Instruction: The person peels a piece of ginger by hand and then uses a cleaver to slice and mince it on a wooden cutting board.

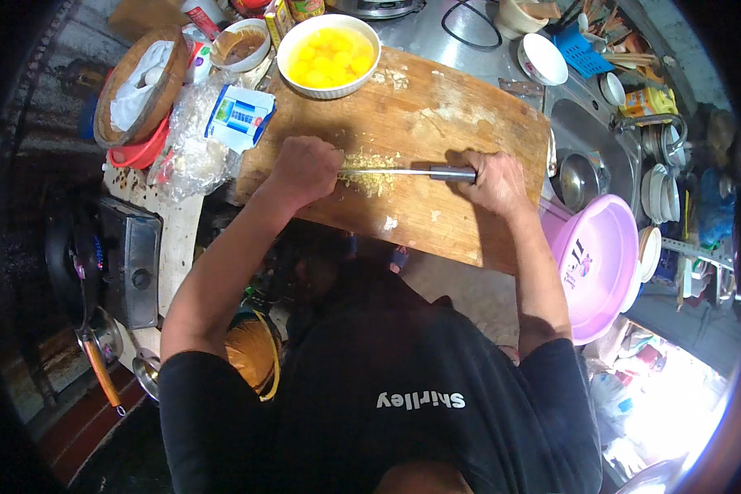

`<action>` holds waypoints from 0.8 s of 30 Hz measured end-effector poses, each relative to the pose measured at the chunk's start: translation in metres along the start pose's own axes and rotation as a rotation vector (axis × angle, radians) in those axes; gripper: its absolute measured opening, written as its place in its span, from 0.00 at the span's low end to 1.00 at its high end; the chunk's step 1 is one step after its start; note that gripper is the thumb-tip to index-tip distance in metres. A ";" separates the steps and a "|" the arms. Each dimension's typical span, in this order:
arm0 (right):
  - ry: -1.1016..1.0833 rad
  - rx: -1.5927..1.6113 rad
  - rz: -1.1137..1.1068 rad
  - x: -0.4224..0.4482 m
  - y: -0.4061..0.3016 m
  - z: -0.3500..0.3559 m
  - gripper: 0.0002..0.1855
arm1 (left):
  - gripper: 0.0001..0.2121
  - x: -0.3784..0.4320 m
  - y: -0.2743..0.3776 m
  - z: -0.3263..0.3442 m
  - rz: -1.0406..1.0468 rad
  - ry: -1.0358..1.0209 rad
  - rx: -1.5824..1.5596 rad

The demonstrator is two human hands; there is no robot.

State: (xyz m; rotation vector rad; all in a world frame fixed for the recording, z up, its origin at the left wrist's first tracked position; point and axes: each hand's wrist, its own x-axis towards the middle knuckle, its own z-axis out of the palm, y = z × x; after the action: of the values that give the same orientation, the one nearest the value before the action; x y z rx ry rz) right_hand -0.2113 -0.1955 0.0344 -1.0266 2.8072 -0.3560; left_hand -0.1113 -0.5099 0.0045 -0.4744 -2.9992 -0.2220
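A kitchen knife (398, 172) lies across a worn wooden cutting board (444, 216), its blade seen nearly edge-on. At its dark handle, my right hand (500, 179) is closed around the end. My left hand (309, 168) makes a fist at the far end of the blade and hides the tip. Finely chopped pale yellow bits (370, 185), perhaps garlic or ginger, are scattered on both sides of the blade. Behind them, on the board's back left, stands a white bowl (329, 91) full of cracked eggs with whole yolks.
Left of the board are a plastic bag (197, 148), a blue-and-white packet (239, 117), a bowl of brown paste (241, 52) and a wooden basin (176, 86). A gas stove (133, 265) sits lower left. To the right are a sink (583, 117) and a pink basin (605, 272).
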 end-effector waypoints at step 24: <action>0.002 0.077 0.018 0.012 -0.017 -0.041 0.11 | 0.04 -0.007 -0.008 -0.021 -0.135 -0.046 -0.005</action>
State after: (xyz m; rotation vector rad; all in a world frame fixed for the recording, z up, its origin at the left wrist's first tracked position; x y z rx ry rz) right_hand -0.2182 -0.2086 0.0776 -0.9847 2.7790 -0.4589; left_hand -0.1054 -0.5229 0.0236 -0.2821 -3.0794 -0.2325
